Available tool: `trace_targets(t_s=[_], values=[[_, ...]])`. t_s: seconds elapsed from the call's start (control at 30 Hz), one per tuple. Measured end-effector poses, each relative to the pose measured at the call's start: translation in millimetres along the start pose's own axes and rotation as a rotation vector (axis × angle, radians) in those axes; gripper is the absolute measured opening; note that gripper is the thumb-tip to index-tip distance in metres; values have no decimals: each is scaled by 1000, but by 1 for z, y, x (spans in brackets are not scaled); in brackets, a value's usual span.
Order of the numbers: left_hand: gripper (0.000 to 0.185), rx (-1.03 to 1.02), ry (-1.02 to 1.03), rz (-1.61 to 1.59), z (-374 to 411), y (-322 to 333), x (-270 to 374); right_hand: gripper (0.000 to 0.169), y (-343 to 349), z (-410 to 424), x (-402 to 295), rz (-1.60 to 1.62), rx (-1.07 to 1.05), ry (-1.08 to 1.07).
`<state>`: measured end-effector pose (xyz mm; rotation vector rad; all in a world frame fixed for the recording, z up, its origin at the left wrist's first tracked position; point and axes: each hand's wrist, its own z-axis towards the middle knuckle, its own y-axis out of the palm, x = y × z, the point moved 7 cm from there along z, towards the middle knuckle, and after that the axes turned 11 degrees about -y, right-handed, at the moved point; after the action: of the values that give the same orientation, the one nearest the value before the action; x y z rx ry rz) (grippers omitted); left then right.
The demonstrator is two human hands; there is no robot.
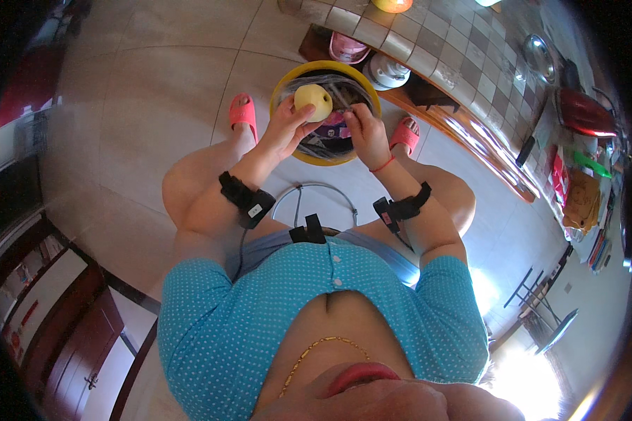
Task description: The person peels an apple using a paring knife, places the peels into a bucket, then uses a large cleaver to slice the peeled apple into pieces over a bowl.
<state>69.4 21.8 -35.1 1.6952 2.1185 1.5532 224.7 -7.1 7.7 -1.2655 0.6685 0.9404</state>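
My left hand point(294, 126) holds a pale yellow round fruit point(312, 102), which looks like a peeled apple or pear; its dark stem hollow faces right. In my right hand point(366, 129), just right of the fruit, is a thin, blurred tool point(339, 97), perhaps a knife or peeler; its exact kind cannot be told. Both hands are over a round bin with a yellow rim point(280, 80) and a clear plastic liner. Inside the bin lie dark scraps and a purple and pink printed wrapper point(333, 130).
Beyond the bin stands a tiled counter point(426, 39) with a yellow-red fruit point(392, 4) on it. A pink container point(347, 48) and a white metal-topped vessel point(387, 71) sit beneath its edge. Pink slippers point(242, 114) are on my feet either side of the bin.
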Motion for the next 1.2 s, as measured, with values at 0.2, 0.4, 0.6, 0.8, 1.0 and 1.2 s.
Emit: trace_targets(t_s=[0.2,0.4,0.6,0.8,1.0,1.2], values=[[53,47,-36,166,3,-8,-2,12,-1,0,-24,-297,-64,-180],[55,112,-57,285,-2,-1,-10,18,12,-11,49,-278,-118,41],[63,309,102,449,4,-21,12,20,28,-29,61,-317,-282,223],[61,373,17,348,-9,7,24,11,-59,-11,35,-276,378,13],[54,257,-10,281,-2,30,32,38,-7,-93,222,-511,-433,657],[51,270,-57,294,5,13,47,45,39,-105,308,-438,-457,990]])
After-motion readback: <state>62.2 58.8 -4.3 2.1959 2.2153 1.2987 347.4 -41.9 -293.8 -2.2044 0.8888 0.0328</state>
